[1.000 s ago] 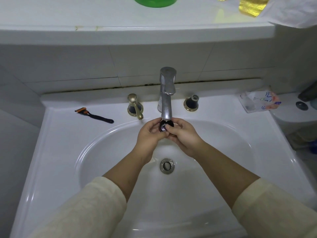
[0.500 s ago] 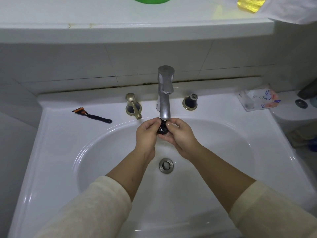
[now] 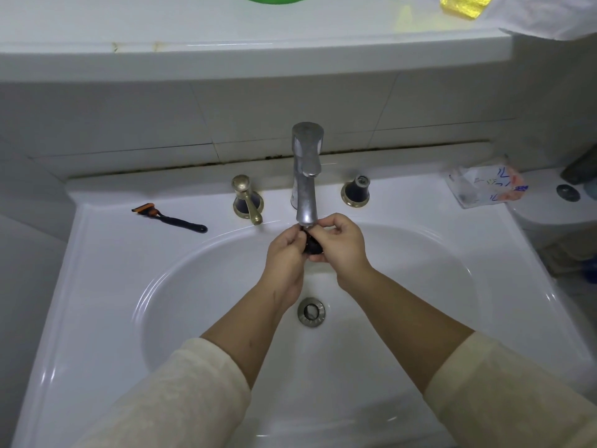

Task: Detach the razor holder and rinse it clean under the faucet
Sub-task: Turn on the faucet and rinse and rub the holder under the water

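A small round black razor holder [image 3: 312, 246] sits right under the spout of the chrome faucet [image 3: 306, 176], over the white basin [image 3: 420, 286]. My left hand [image 3: 286, 257] grips it from the left and my right hand [image 3: 339, 244] from the right, fingers pinched on its top edge. Most of the holder is hidden by my fingers. The razor [image 3: 168, 216], black handle with an orange head, lies on the sink deck at the left.
A brass lever handle [image 3: 247, 200] stands left of the faucet and a dark knob base [image 3: 355, 190] right of it. The drain [image 3: 311, 311] is below my hands. A plastic packet [image 3: 487, 185] lies on the right corner. A white shelf [image 3: 258, 56] overhangs the back.
Both hands stay under the spout with the holder. The fingers have shifted around it, turning it so less of its face shows.
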`<state>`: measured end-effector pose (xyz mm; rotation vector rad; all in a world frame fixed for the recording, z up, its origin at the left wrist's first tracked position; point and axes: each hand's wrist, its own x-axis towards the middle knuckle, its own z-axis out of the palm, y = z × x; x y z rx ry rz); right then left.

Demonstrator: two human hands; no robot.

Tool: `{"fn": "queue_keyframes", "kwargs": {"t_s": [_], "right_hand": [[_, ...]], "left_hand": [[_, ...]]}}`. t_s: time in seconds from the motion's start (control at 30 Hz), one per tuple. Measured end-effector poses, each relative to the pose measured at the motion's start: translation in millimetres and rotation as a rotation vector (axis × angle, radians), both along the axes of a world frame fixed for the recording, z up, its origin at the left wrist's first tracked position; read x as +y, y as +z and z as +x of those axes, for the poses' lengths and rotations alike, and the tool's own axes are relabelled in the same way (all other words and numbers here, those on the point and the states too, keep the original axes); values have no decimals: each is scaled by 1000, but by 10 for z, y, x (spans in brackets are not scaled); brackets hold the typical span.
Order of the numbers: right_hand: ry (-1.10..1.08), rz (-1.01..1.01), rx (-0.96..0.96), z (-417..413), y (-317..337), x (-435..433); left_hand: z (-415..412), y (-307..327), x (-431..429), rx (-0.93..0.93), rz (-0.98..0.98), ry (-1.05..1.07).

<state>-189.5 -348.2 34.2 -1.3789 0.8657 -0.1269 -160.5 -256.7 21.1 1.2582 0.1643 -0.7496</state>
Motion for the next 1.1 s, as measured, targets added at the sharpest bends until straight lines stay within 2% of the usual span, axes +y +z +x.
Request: {"fn": "queue_keyframes", "kwargs": {"t_s": [0.17,0.3,0.47,0.57,0.67,0.77,1.1], "right_hand": [[58,122,73,52,-11,-108],[180,202,16,18,15,-140],[378,178,-120,-45,-36,-146],[441,46,-100,-92,-33,-139],[376,-119,-106,-89,-26,-118],[307,-207,-78,-55,-36,-106],[150,-17,-44,-19,-3,-4]], "left_hand": [[20,-43,17,38,-41,60],[73,-27,33,100,-53,112],[156,15,33,176,-44,81],[187,75,51,231,-71,40],[186,112,45,323,-111,13],[161,124,24,319,-112,-27],[72,84,2,152,-13,-88]]}}
